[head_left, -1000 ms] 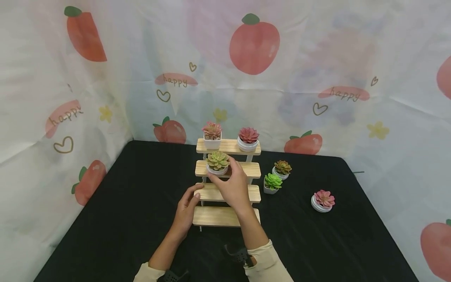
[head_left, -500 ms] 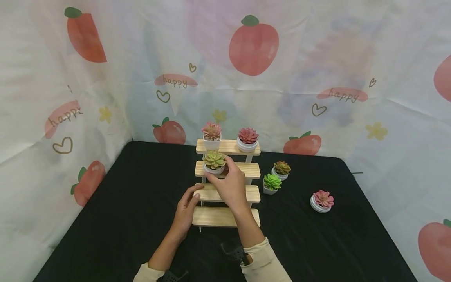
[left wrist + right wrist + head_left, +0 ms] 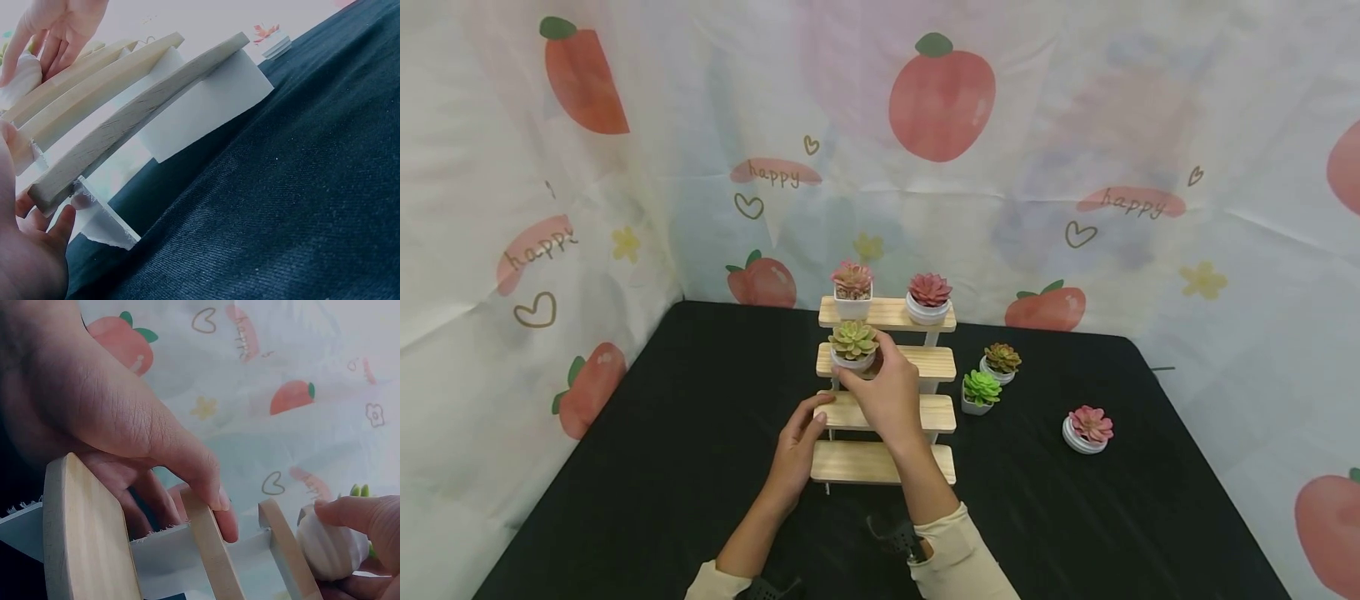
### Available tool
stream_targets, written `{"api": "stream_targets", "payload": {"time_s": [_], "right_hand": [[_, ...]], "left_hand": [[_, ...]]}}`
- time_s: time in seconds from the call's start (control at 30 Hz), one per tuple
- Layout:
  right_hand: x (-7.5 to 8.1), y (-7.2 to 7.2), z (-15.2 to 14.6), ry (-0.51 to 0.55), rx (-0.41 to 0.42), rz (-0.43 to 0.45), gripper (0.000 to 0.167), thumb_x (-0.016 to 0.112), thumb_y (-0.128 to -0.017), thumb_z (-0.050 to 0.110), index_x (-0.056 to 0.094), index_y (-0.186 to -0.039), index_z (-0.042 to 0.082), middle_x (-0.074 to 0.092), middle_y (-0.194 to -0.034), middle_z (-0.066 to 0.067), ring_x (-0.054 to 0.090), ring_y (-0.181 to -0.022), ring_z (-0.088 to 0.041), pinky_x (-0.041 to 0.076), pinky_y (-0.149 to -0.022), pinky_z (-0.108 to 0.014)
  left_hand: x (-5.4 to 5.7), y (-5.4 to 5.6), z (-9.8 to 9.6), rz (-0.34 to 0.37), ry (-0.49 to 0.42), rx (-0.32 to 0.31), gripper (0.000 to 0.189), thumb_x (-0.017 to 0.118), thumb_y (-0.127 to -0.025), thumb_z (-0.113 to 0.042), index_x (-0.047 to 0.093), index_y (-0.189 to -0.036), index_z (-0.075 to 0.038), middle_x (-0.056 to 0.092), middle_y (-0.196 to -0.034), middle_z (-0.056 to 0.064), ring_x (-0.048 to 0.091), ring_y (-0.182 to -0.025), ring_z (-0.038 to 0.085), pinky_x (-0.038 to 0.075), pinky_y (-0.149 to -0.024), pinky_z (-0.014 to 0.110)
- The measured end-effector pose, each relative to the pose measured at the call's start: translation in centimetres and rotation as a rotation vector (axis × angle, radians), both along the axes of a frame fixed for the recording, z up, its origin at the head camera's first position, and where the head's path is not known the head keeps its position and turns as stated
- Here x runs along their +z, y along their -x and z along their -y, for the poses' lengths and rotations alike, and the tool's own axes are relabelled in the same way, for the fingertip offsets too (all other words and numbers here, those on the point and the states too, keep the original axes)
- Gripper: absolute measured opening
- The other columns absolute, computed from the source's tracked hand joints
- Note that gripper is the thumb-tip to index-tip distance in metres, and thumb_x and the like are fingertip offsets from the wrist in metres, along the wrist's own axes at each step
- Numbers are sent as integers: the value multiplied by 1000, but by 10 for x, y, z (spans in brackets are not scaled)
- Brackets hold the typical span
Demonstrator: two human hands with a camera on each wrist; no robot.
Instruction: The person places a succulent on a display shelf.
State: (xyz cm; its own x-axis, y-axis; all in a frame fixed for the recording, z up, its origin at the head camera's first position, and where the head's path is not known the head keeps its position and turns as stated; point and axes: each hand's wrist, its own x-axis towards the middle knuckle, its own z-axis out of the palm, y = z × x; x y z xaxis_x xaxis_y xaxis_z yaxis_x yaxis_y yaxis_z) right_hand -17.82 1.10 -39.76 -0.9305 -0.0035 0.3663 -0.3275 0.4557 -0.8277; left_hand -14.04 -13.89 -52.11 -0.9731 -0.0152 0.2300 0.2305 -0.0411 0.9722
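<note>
My right hand (image 3: pixel 891 392) pinches the white round pot of a yellow-green artificial succulent (image 3: pixel 853 340) between thumb and fingers. The pot is at the left end of the second tier from the top of a wooden shelf stand (image 3: pixel 880 462); in the right wrist view the ribbed pot (image 3: pixel 331 547) shows by the board edge. Whether it bears fully on the board cannot be told. My left hand (image 3: pixel 793 450) grips the left end of the third tier, thumb in front, fingers behind. On the top tier stand a pink succulent (image 3: pixel 853 290) in a square pot and a dark pink one (image 3: pixel 928 297) in a round pot.
Right of the stand, a bright green succulent (image 3: pixel 980 390) and a brownish one (image 3: pixel 1000 361) stand close together on the black cloth (image 3: pixel 1037 517). Farther right is a pink succulent (image 3: pixel 1087 428) in a white round pot. A printed curtain (image 3: pixel 1037 125) encloses the back and sides.
My right hand has moved slightly left with the yellow-green succulent, toward the left end of the second tier. The left hand keeps its grip on the stand.
</note>
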Motion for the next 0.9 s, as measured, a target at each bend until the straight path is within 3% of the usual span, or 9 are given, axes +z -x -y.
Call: {"api": "stream_targets", "payload": {"time_s": [0.9], "right_hand": [[3,2,5,-80,-28,30,67,90,-83,25,59,-137,2,69,-123,-16,66,-114,-32,50,-97,-50]], "left_hand": [[1,-1,0,-2,1,-5,32,51,-111,-27,60,-140,-18,54,-147,1,37,-145,20,32,-112,55]]}}
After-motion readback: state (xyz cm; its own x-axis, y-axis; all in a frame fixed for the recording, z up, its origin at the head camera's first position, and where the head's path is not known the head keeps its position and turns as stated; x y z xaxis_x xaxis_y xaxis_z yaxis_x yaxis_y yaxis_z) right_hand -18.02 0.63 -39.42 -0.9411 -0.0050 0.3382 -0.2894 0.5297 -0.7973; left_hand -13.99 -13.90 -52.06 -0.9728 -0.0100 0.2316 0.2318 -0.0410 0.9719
